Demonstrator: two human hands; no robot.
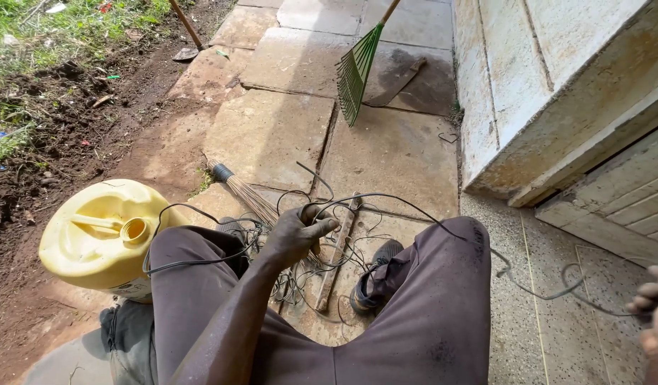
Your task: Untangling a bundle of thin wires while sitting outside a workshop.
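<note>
The left hand (295, 232) sits in the middle of the frame, between the knees, with its fingers (322, 227) curled shut around a bend of dark wire (407, 208). From that grip the wire loops out both ways: one strand arcs left over the left thigh toward the jug (101, 235), another runs right over the right knee and trails across the speckled floor (536, 314) to the lower right edge. There the right hand (653, 306) is only partly in view; its fingers look bent near the wire's end, but whether they close on it cannot be told.

Below the left hand a loose tangle of the same wire lies on the stone slabs (272, 135), spread over a flat wooden stick (337, 257) and the bristles of a short broom (247, 196), whose handle end points to the upper left. A dark shoe (372, 274) rests just right of the stick.

The yellow jug, capless with its spout up, stands at the left edge beside the left knee, on bare soil (65, 135). At the top centre a green rake (356, 68) leans head down on the slabs, beside a pale wall (528, 78) that fills the upper right. A tool handle (186, 25) lies in the upper left, by the grass (72, 25).
</note>
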